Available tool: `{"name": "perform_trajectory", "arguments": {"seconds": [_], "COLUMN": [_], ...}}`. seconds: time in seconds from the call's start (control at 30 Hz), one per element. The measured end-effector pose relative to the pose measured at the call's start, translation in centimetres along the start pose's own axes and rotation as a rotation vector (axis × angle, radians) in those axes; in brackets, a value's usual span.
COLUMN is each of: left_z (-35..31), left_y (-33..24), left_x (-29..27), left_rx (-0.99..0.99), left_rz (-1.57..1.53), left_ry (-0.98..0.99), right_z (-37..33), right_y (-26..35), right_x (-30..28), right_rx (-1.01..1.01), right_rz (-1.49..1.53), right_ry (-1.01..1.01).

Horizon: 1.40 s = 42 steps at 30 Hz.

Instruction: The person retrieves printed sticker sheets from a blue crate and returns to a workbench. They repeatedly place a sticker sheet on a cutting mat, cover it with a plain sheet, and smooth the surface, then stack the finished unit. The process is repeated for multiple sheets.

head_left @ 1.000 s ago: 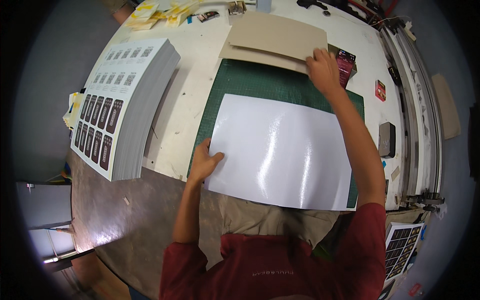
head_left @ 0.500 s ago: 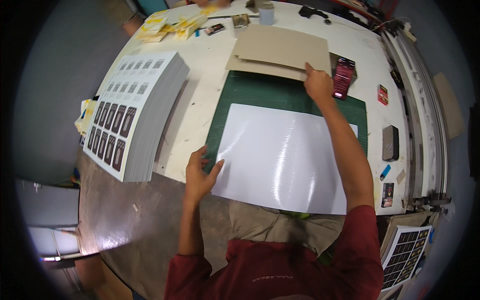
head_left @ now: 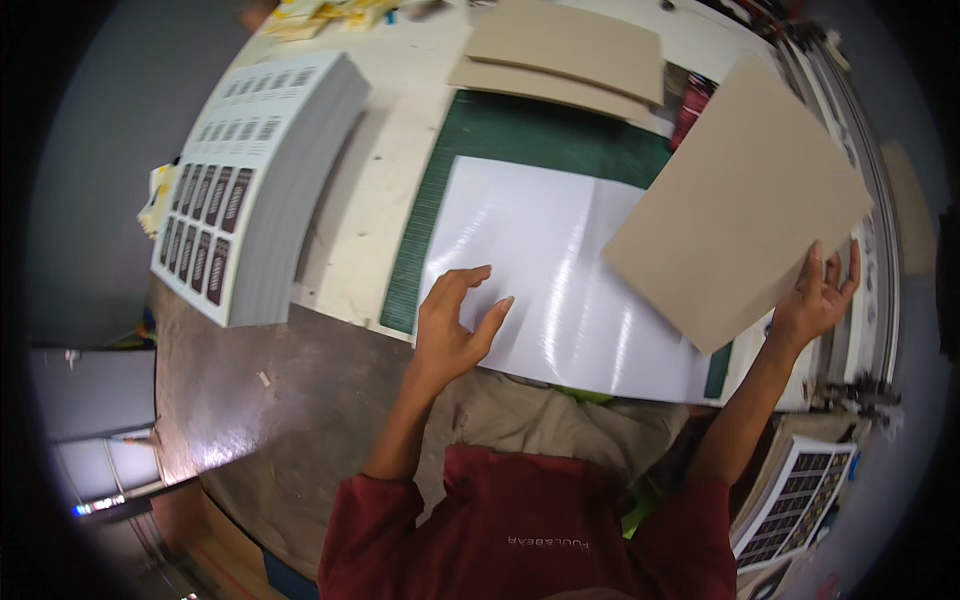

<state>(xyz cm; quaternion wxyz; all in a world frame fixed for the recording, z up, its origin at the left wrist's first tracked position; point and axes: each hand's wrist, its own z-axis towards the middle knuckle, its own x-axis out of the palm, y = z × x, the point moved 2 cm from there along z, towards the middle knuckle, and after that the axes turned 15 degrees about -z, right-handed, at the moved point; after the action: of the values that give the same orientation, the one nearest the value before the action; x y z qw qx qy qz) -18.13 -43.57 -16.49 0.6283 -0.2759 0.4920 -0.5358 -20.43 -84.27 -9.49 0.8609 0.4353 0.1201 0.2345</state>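
Observation:
A tan cardboard sheet (head_left: 745, 205) is raised at a tilt on the right, with my right hand (head_left: 812, 300) gripping its lower right edge. It covers the right part of a glossy white sheet (head_left: 530, 260), which lies on a green cutting mat (head_left: 520, 125). My left hand (head_left: 455, 325) hovers over the left side of the white sheet, thumb and fingers apart, holding nothing. More tan cardboard sheets (head_left: 560, 50) lie stacked at the far edge of the mat.
A tall stack of printed sheets (head_left: 250, 200) stands on the left of the white table (head_left: 385, 190). A phone (head_left: 692, 108) is partly hidden behind the raised cardboard. Along the right edge runs a metal rail (head_left: 870, 250). Printed sheets (head_left: 795, 500) lie at the lower right.
My right hand has taken a cardboard sheet from the far stack and swung it right and nearer. My left hand has shifted right, over the white sheet. The whole view has also shifted.

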Motion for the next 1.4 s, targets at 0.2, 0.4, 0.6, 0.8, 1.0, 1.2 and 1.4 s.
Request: {"name": "perform_trajectory", "arguments": {"seconds": [0.2,0.4,0.6,0.8,1.0,1.2,1.4], "left_z": [1.1,0.2,-0.6,-1.1,-1.3,-1.4,-1.4], "left_y": [-0.2,1.5,1.5,2.2,2.9,2.9,3.0], "left_x": [6.9,8.3,8.6,8.9,9.0,9.0,9.1], "left_rx": [0.061,0.107,0.141,0.145,0.179,0.191,0.184], "left_rz": [0.044,0.198,0.235,0.301,0.299,0.304,0.324], "left_ry": [0.368,0.49,0.482,0.492,0.478,0.47,0.484], "right_z": [-1.0,-5.9,-6.8,-7.2,-7.4,-7.4,-7.5], "right_y": [-9.5,-11.3,-12.1,-12.5,-12.6,-12.4,-12.6], "right_x": [-5.1,-1.6,-0.7,-0.5,-0.2,0.1,0.1], "right_rx": [0.564,0.653,0.632,0.634,0.631,0.625,0.614], "right_rz": [-0.079,-0.108,-0.155,-0.172,-0.165,-0.199,-0.196], "right_ry": [0.319,0.46,0.494,0.52,0.517,0.531,0.518]}}
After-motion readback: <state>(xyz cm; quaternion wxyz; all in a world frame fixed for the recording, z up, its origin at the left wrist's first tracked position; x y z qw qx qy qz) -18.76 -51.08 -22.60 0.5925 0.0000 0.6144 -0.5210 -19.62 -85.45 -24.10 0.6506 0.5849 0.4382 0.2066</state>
